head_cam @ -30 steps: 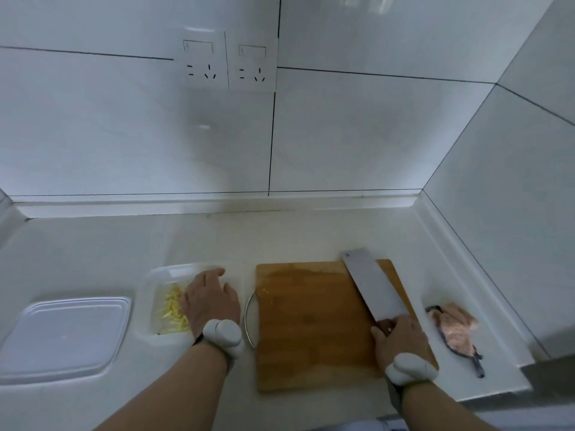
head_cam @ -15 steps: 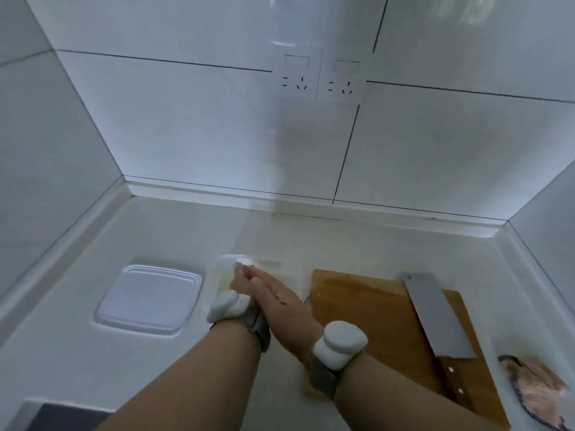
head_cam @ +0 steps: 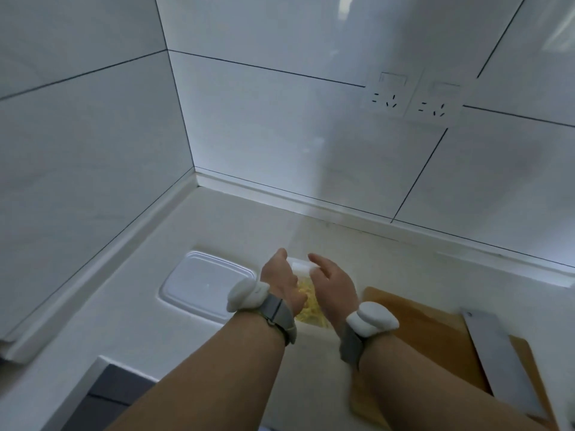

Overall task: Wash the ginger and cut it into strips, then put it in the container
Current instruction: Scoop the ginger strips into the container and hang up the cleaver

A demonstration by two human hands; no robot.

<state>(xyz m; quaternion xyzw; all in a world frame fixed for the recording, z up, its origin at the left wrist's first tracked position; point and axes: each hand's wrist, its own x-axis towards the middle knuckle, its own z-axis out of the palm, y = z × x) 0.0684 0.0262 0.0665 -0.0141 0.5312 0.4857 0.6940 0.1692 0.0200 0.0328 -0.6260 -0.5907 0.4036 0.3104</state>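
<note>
Clear container of yellow ginger strips sat on the white desk, left hand and right hand flanked it with relaxed fingers gripping nothing, lid just left, cutting board and cleaver right.

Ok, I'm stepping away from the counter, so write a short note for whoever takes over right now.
Left hand and right hand: both over the container, one on each side; whether they grip it is unclear.
Ginger strips lie in the container.
Lid lies on the counter left of it, off.
Knife rests on the cutting board, right.
Done: ginger cut and in the container.
Left: probably only putting the lid on.
</note>
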